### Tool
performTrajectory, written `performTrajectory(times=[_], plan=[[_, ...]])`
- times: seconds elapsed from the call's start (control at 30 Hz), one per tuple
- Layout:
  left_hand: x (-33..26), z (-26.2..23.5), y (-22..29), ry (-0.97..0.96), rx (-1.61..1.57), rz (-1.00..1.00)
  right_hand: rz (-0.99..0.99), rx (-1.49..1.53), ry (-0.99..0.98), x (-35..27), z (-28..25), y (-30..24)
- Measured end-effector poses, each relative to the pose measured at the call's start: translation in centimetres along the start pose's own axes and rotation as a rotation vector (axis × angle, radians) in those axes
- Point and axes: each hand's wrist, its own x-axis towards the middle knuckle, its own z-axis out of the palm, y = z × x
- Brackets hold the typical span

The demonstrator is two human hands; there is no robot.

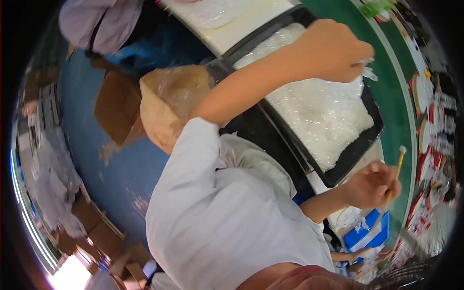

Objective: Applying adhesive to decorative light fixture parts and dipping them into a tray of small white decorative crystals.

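White shirt [232, 208]: closest to our camera, behind the fingers of both hands.
Left hand [345, 53]: we see its fingers curled closed, a small clear piece [368, 61] at their tips.
Right hand [372, 187]: fingers loosely curled, pinching a thin yellow stick [398, 164].
Stick's axis: steep, leaning slightly right; its whitish-tipped end points up beyond the right fingers, the other blurring below them.
Black tray [333, 180]: beneath the left fingers and just beyond the right ones, heaped with clear-white bits [319, 130].
Blue container [384, 224]: just below the right fingers.
Writing: on red-and-white items [425, 159], right of all our fingers, too small and blurred to read.
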Motion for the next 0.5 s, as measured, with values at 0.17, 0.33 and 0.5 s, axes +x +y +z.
performTrajectory(times=[0.17,0.33,0.5], plan=[[-0.5,-1.6,0.7,0.071,-0.032,0.026,-0.122,-0.462,-0.049,-2.2,0.3,0.6],[-0.3,-2.3,2.3,0.090,-0.130,-0.018,-0.029,-0.741,-0.133,-1.6,2.2,-0.3],[-0.4,-2.4,2.6,0.169,-0.186,0.034,-0.089,-0.643,-0.215,-1.4,2.5,-0.1]])
